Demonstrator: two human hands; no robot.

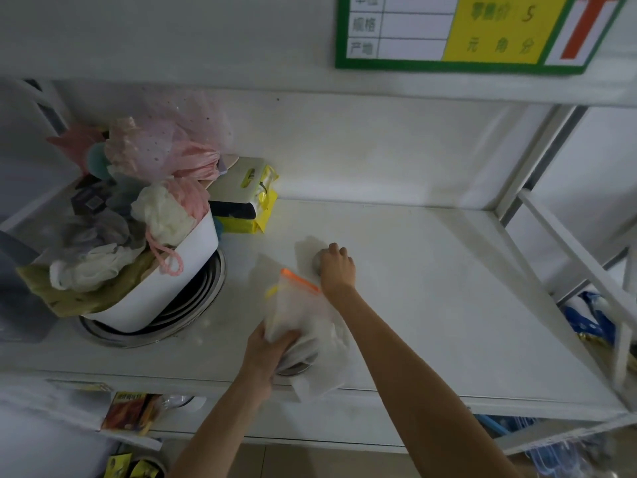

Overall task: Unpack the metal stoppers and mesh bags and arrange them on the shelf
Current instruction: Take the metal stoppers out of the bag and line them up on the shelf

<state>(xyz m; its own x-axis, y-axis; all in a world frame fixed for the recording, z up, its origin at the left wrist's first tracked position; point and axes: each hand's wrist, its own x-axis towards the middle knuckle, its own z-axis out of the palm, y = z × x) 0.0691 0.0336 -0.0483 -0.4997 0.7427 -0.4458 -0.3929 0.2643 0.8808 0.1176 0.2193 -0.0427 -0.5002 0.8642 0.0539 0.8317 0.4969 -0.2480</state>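
Observation:
My left hand (267,357) grips a clear plastic zip bag (303,326) with an orange strip at its mouth. A round metal stopper (298,365) shows through the bag's lower part. My right hand (337,269) reaches over the bag and closes on another metal stopper (317,262) that rests on the white shelf (448,288). Only a grey edge of that stopper shows under my fingers. Mesh bags (162,215) in pink, cream and grey are heaped in a white bin (165,288) at the left.
The bin sits tilted on stacked metal rings (193,305). Yellow packets (255,201) lie behind it by the back wall. A green and yellow price sign (465,32) hangs on the shelf above. White frame bars (568,257) stand at the right, with blue packets below.

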